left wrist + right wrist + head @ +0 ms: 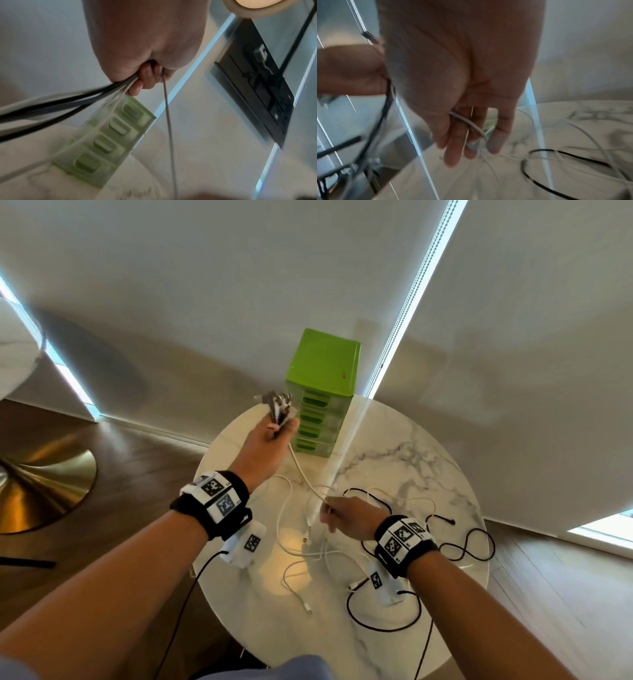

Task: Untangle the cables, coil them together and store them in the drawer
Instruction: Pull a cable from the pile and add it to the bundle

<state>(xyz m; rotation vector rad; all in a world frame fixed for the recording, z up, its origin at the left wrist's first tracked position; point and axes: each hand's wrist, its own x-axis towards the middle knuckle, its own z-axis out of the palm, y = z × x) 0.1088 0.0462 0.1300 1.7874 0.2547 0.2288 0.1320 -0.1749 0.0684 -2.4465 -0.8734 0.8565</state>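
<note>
My left hand [274, 433] is raised in front of the green drawer unit [322, 392] and grips a bundle of cable ends [279, 407], black and white. In the left wrist view the curled fingers [145, 77] hold black and white cables [68, 102], and one thin white strand [169, 121] hangs straight down. My right hand [337, 517] is lower, over the table's middle, with a white cable [471, 123] running between its loosely extended fingers. More white cables [301, 546] and a black cable [472, 542] lie tangled on the marble table [428, 460].
The drawer unit has several shut drawers and stands at the table's far edge by the window blinds [404, 302]. A gold lamp base [41, 484] sits on the wooden floor at left. The round table's edge curves close on my near side.
</note>
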